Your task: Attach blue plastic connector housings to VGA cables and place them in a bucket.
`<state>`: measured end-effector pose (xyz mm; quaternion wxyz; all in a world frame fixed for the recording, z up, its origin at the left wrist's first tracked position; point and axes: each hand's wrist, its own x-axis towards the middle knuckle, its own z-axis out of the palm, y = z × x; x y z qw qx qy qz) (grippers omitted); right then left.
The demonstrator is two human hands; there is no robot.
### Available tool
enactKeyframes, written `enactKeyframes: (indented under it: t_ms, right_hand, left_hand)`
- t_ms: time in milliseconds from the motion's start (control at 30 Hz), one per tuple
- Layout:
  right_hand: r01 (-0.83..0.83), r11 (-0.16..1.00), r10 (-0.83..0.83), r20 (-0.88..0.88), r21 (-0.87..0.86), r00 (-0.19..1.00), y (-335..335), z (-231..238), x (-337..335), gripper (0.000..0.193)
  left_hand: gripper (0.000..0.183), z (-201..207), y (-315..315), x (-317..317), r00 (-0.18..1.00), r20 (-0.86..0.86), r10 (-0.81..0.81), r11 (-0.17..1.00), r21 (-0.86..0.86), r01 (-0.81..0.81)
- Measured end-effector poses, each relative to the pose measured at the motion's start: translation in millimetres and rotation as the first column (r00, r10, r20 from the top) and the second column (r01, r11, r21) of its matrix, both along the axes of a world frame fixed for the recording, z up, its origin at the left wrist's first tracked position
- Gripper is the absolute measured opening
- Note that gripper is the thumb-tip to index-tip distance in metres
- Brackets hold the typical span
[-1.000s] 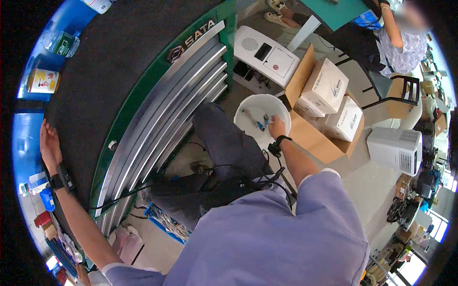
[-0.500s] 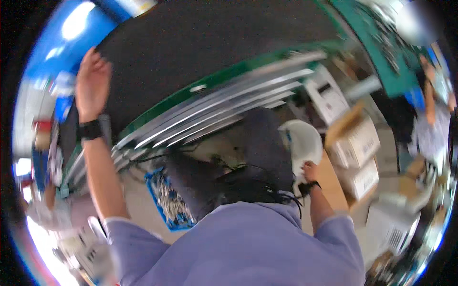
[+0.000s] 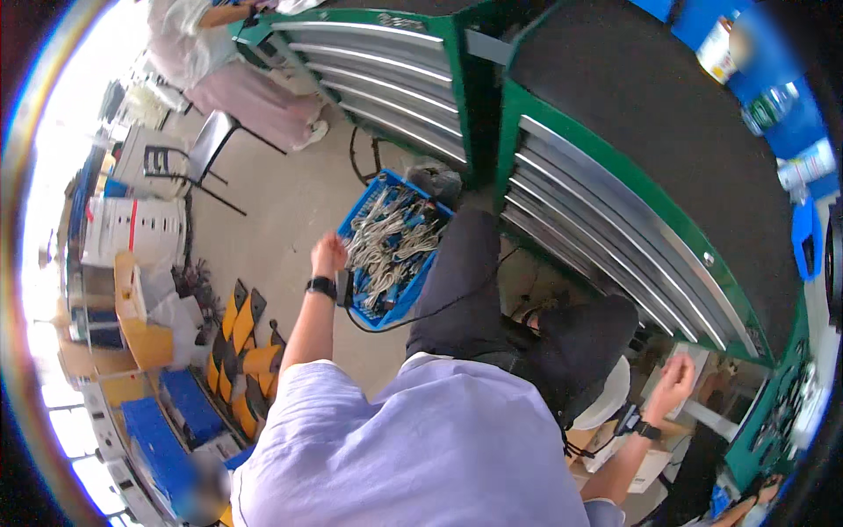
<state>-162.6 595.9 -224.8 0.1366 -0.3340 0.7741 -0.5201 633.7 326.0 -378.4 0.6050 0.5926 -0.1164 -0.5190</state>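
Note:
My left hand [image 3: 329,255] hangs beside the left rim of a blue plastic basket [image 3: 406,314]. Its fingers are curled in, and no object shows in them. Bundled grey-white cables [image 3: 386,237] with blue ends fill the basket, which stands on the floor by my left leg. My right hand [image 3: 675,385] is raised out to the right, near the lower part of the green workbench. Its fingers are bent but apart, holding nothing visible. Below it and toward my leg, a white bucket [image 3: 612,395] is partly hidden by my knee.
Black-topped green workbenches [image 3: 632,79] with metal rails curve ahead. Bottles [image 3: 771,107] stand on blue at far right. A chair [image 3: 209,147] and a standing person [image 3: 250,97] are at upper left. Yellow-black pieces [image 3: 248,338] lie left; boxes [image 3: 650,465] sit lower right.
My view has swung left, bringing the cable basket toward the middle. My left hand has left the black benchtop and curled beside the basket. My right hand has come away from the white bucket.

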Motion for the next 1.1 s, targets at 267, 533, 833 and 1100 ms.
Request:
enactKeyframes:
  t_ms: [267, 533, 833, 1100]
  right_hand:
    - [-0.206, 0.974, 0.048, -0.809, -0.092, 0.586, -112.1, 188.3, 27.3, 0.016]
    - [-0.319, 0.916, 0.245, -0.290, -0.245, 0.925, -207.2, 195.1, 9.0, 0.022]
    - [-0.097, 0.958, 0.026, -0.256, -0.269, 0.966, -213.9, 192.5, 26.0, 0.020]
    - [-0.108, 0.977, 0.041, -0.337, -0.182, 0.940, -207.4, 193.5, 13.8, 0.016]
  left_hand:
    - [0.021, -128.7, 199.2, -32.2, 0.988, 0.077, 0.137, 0.801, 0.578, -0.156]
    - [0.014, -162.4, 131.7, -66.9, 0.979, -0.177, -0.101, 0.896, 0.413, 0.167]
    - [0.037, -169.9, 8.7, -140.0, 0.500, 0.505, -0.703, 0.704, 0.590, 0.395]
    - [0.055, -168.4, -4.0, -178.1, 0.195, 0.565, -0.802, 0.598, 0.759, 0.258]
